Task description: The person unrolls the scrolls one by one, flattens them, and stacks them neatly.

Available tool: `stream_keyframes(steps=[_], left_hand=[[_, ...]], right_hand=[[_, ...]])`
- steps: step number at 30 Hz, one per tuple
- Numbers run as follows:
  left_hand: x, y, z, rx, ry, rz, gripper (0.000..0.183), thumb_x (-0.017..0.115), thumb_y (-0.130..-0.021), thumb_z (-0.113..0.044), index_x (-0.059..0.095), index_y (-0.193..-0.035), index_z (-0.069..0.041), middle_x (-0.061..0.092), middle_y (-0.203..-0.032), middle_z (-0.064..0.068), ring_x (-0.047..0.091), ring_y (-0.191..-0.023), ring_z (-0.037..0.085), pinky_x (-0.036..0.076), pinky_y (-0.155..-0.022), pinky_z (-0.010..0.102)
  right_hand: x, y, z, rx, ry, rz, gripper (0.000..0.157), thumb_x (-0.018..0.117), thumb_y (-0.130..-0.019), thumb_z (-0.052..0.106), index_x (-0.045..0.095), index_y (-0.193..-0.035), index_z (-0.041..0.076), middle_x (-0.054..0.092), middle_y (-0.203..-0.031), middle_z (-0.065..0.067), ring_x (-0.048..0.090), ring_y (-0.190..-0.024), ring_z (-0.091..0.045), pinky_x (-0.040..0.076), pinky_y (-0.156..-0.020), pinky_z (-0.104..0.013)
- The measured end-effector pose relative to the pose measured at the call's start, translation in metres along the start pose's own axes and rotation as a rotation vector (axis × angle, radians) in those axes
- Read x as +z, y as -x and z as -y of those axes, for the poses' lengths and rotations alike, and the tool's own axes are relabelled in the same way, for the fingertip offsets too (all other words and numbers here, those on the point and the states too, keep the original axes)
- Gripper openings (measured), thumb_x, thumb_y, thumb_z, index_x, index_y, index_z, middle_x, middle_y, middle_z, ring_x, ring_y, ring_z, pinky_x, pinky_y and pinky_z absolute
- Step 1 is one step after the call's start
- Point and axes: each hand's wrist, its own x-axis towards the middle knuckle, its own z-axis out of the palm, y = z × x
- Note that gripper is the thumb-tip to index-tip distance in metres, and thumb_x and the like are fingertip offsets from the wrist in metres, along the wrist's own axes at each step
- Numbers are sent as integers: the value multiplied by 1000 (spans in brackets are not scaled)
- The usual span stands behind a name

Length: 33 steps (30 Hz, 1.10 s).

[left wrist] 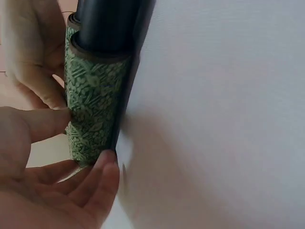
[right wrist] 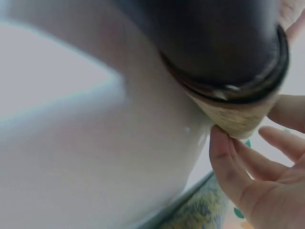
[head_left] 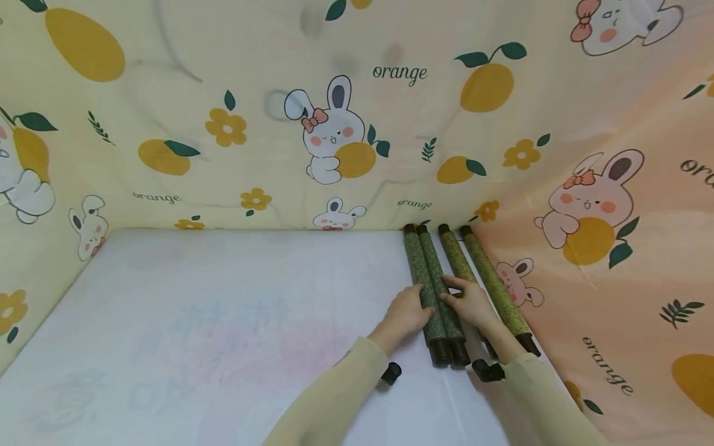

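Note:
Two grey-green rolled scrolls with black end knobs lie side by side, the left green scroll (head_left: 417, 263) against the right green scroll (head_left: 432, 257). My left hand (head_left: 403, 313) grips the left one at mid-length, thumb over it and fingertips low along its side, as the left wrist view shows. From the other side, my right hand (head_left: 471, 305) has its fingertips on the right green scroll. In the right wrist view, a dark knob (right wrist: 224, 43) looms close, with fingertips on both sides of the tan-looking roll behind it. That hand covers part of a yellow-green scroll (head_left: 459, 260).
Another yellow-green scroll (head_left: 493, 279) runs along the table's right edge, beside the printed cloth wall (head_left: 664, 260). A patterned cloth (head_left: 251, 167) also rises along the back. The white tabletop (head_left: 195, 322) extends to the left. Black wrist devices (head_left: 393, 373) sit at both cuffs.

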Motion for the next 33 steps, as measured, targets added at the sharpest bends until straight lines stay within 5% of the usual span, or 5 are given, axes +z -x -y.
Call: stream_keyframes(steps=[8,19,33], left_hand=[[-26,24,34,103,163,-1,62,75,-97,-23,51,-151,-3,67,-130,15,67,-110,25,55,-93,40],[-76,56,83,157,285,4,62,77,-94,-14,51,-149,1,59,-142,22,70,-112,32,56,-95,45],[-140,108,130,51,252,-40,61,75,-95,-11,50,-149,2,58,-143,24,70,-114,35,58,-91,43]], right_hand=[[22,11,24,25,-146,-16,53,71,-99,9,54,-149,-1,58,-141,-32,67,-114,-48,60,-85,-48],[67,14,73,61,-274,-17,53,76,-95,10,60,-145,4,64,-137,-25,71,-109,-36,61,-76,-37],[133,1,133,-40,-341,63,50,78,-93,8,64,-139,0,65,-133,-25,74,-102,-33,62,-74,-36]])
